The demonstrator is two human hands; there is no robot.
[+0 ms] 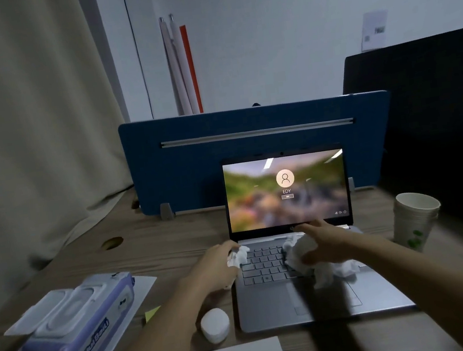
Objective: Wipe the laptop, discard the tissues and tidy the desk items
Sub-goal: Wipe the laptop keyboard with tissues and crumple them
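Fingers (228, 252) of left hand (213, 269) curled round a small crumpled tissue (239, 256) at the keyboard's left edge; right hand (322, 247) mostly spread, resting on a bigger tissue wad (299, 251) mid-keyboard, index stretched toward the bottom of the screen. Hard to say whether that wad is actually gripped or just pressed down. Laptop (271, 308) open on the wooden surface (174, 241), login screen lit. Looks like wiping stage, so early-to-middle of the job. More tissue (342, 268) loose on the palm rest, nothing binned yet. Plenty left to tidy: wet-wipe pack (76, 322) with flap up, white round thing (214, 324) beside the laptop, yellow sticky note (152, 314), papers, stacked paper cups (415, 218) on the right. No bin in view. Second cup at the right edge cut off, sheet at the bottom cropped too. Right side very dark, edges blurry; no telling how clean the screen or keys are.
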